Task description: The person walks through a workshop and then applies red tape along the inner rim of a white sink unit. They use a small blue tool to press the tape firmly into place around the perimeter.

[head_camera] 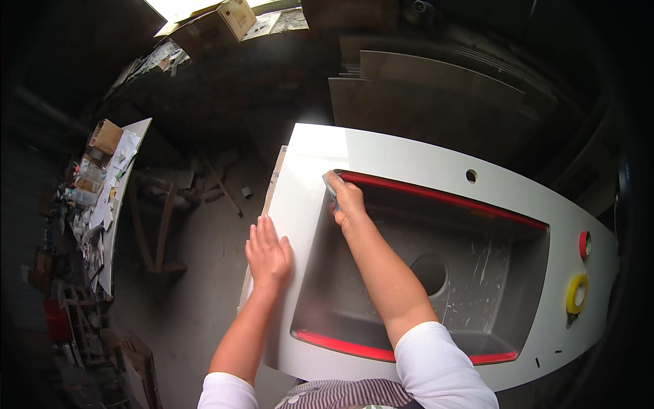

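A white countertop [409, 149] lies before me with a dark grey sink basin [373, 286] set in its cutout. Red tape [347, 347] lines the cutout's near and far long edges. My right hand [348, 200] grips a small flat bluish-grey tool [330, 187], whose exact kind I cannot tell, at the far left corner of the cutout. My left hand [268, 255] rests palm down on the countertop's left edge with nothing in it. White streaks mark the basin floor around the round drain hole [430, 275].
A red tape roll [585, 244] and a yellow tape roll [577, 294] sit on the countertop's right end. Flat boards [419, 97] lean beyond the far edge. Far left stands a cluttered table [127, 168]; wood pieces [224, 186] lie on the floor.
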